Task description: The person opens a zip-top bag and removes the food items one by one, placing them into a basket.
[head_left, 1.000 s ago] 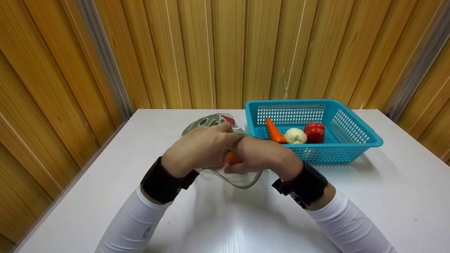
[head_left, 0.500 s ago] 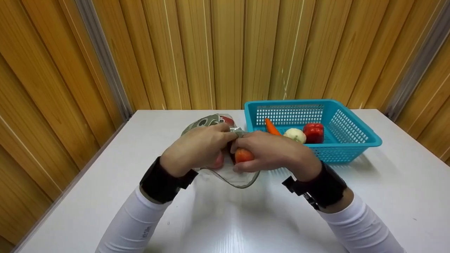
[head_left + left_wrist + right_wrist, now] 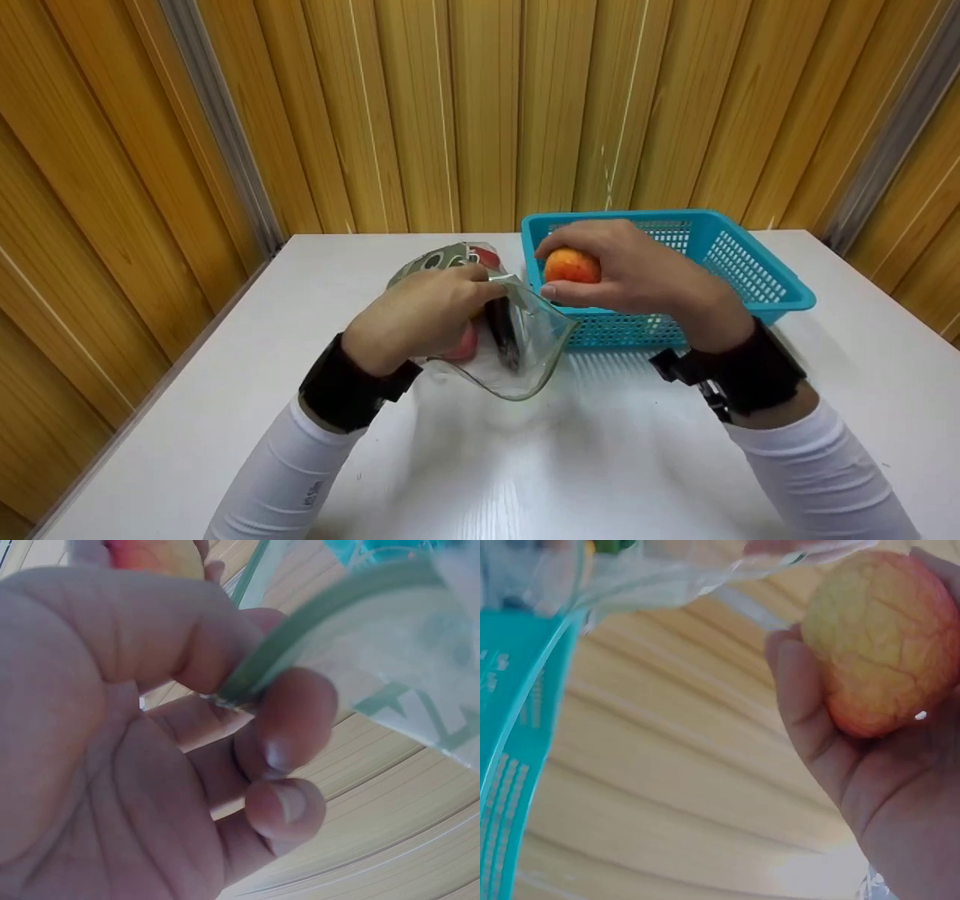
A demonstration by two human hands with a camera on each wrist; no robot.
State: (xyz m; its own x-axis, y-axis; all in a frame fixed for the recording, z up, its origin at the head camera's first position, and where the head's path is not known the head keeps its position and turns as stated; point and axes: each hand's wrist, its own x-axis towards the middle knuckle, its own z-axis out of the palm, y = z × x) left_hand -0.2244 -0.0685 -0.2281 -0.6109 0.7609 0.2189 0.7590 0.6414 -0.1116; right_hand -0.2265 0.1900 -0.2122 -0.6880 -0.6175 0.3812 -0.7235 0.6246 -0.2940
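Observation:
My left hand (image 3: 420,315) pinches the green-edged rim of a clear plastic bag (image 3: 536,330) between thumb and fingers, keeping its mouth spread toward me. Inside the bag show a long dark eggplant (image 3: 501,330) and a pinkish round fruit (image 3: 461,343), partly behind the hand. My right hand (image 3: 637,270) grips a round red-and-yellow fruit (image 3: 572,267) over the near left part of a blue plastic basket (image 3: 772,307). In the right wrist view the fruit (image 3: 881,645) has a wrinkled-looking skin and sits between thumb and fingers.
The basket stands at the back right of the white table (image 3: 480,465); my right hand covers its contents in the head view. The bag's printed green-and-red part (image 3: 442,259) lies toward the back, left of the basket. Wood-patterned panels (image 3: 480,112) rise behind the table.
My right hand has come out of the bag's mouth with the round fruit and moved right and up, over the basket. The eggplant is uncovered. My left hand has stayed on the rim.

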